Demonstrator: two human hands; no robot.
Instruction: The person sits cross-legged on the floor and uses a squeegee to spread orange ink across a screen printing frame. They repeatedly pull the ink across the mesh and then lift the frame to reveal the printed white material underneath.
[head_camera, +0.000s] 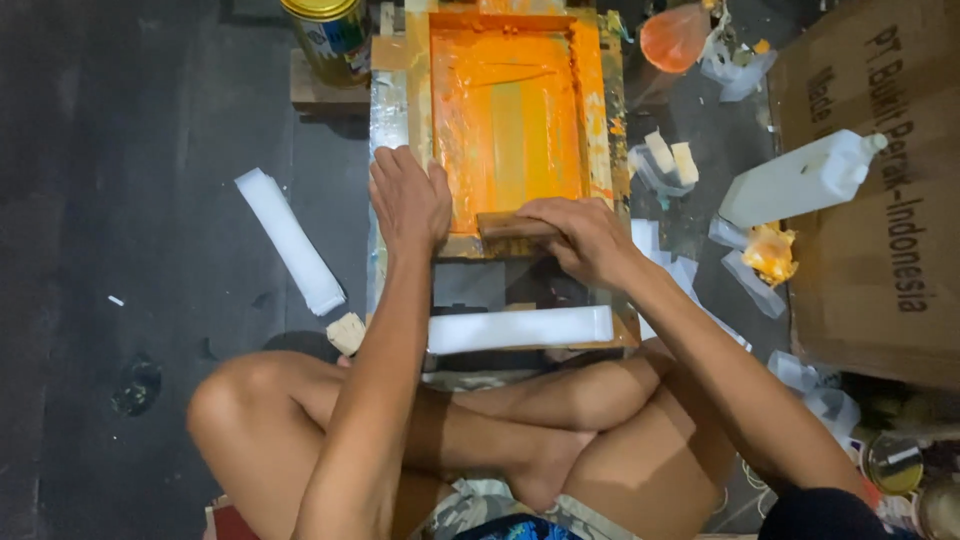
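I sit cross-legged on a dark floor in front of a wooden screen-printing frame whose mesh is covered in orange ink. My left hand lies flat on the frame's near left corner. My right hand grips a wooden squeegee that rests at the near edge of the inked mesh. A white rectangular bar lies across the base just below the frame, above my crossed legs.
A second white bar lies on the floor to the left. A gold-lidded tin can stands at the top left. On the right are a white plastic bottle, a large cardboard box, ink-stained plastic scraps and small jars.
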